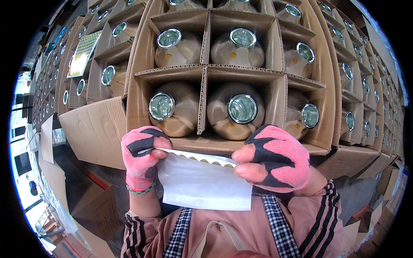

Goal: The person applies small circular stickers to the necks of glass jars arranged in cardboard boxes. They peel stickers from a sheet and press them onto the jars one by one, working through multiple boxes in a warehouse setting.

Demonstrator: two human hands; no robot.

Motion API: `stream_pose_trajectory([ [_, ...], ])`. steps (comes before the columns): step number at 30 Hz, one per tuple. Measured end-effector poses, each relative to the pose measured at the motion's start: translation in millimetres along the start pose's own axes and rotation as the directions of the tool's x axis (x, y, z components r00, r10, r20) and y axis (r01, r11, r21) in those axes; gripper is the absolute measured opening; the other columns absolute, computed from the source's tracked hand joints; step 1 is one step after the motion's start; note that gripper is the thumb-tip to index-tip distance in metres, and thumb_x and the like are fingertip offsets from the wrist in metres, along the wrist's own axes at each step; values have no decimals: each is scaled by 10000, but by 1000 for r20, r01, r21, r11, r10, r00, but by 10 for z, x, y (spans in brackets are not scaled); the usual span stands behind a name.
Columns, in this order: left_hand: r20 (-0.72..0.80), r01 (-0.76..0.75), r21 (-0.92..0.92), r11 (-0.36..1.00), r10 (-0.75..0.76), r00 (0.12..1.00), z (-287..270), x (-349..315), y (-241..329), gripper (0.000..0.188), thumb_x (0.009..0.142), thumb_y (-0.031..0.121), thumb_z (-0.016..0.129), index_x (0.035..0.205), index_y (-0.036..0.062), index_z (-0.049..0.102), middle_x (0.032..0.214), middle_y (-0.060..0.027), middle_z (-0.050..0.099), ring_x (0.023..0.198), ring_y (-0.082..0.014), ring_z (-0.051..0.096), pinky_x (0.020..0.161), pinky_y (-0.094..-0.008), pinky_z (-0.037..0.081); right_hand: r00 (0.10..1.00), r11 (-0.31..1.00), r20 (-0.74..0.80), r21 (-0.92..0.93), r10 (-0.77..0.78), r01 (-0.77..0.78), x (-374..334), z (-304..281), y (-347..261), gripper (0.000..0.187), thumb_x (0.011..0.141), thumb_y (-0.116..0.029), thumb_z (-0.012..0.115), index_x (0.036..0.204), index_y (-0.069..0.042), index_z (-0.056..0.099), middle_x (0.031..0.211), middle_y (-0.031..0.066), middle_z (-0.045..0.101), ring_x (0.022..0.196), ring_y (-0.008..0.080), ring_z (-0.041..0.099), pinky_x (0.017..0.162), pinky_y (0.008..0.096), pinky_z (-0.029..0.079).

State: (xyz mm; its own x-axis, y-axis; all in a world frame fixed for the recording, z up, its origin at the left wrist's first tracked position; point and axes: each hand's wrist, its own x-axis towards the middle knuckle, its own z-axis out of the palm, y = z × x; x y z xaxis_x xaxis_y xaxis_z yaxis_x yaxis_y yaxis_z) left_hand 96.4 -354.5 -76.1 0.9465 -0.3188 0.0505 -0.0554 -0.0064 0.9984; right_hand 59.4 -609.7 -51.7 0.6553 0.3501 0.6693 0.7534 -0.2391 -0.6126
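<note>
A sheet of round stickers (206, 187) is stretched between my hands, its white backing facing me and a row of small gold rounds showing along the bent upper edge. My left hand (144, 150), in a pink and black glove with bare fingertips, pinches the upper left corner. At the upper right end, my right hand (277, 159), gloved alike, grips the sheet between thumb and finger. Just beyond are clear glass bottles (234, 114) in a divided cardboard box (241, 71). Several of these bottles carry a yellow dot on the shoulder.
More boxes of bottles (350, 73) stand to the right and left. Another sticker sheet (84, 53) lies across bottles at the upper left. A cardboard flap (94, 133) sticks out beside my left hand. An open carton (97, 206) sits low on the left.
</note>
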Motion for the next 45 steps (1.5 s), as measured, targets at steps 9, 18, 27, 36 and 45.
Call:
stream_pose_trajectory([
  [9, 2, 15, -1, 1000, -15, 1000, 0, 4, 18, 293, 500, 201, 661, 622, -60, 607, 571, -120, 548, 535, -198, 502, 494, -269, 375, 995, 999, 101, 53, -15, 10, -9, -54, 26, 244, 582, -75, 658, 820, -46, 614, 885, 109, 596, 691, 221, 571, 569, 301, 437],
  [18, -9, 20, -8, 1000, -20, 1000, 11, -3, 21, 315, 523, 237, 682, 623, -53, 610, 577, -117, 554, 548, -200, 513, 512, -270, 388, 998, 998, 47, 54, -39, 36, -6, -35, 19, 216, 595, -95, 659, 791, -43, 587, 887, 120, 590, 690, 231, 567, 565, 307, 433],
  [27, -14, 22, -17, 1000, -22, 1000, 9, -6, 6, 302, 520, 221, 679, 625, -54, 611, 578, -117, 558, 554, -206, 522, 527, -270, 399, 999, 999, 21, 47, -24, 23, -7, -19, 10, 205, 587, -107, 699, 750, -65, 582, 879, 97, 594, 695, 216, 568, 563, 305, 432],
  [36, 14, 23, -17, 1000, -22, 1000, -8, 8, 6, 295, 502, 206, 651, 620, -61, 605, 572, -119, 555, 547, -207, 513, 528, -272, 397, 1000, 1000, 7, 1, -25, 25, -2, -30, -17, 217, 594, -77, 736, 724, -72, 563, 865, 79, 597, 666, 213, 564, 560, 308, 437],
  [45, 21, 6, 13, 1000, -6, 1000, -15, 19, 14, 301, 507, 217, 658, 619, -58, 606, 570, -119, 555, 545, -209, 509, 534, -276, 397, 996, 991, 12, -107, -83, 84, 67, -61, -30, 253, 543, -41, 690, 773, -59, 587, 882, 113, 588, 607, 207, 539, 482, 286, 437],
])
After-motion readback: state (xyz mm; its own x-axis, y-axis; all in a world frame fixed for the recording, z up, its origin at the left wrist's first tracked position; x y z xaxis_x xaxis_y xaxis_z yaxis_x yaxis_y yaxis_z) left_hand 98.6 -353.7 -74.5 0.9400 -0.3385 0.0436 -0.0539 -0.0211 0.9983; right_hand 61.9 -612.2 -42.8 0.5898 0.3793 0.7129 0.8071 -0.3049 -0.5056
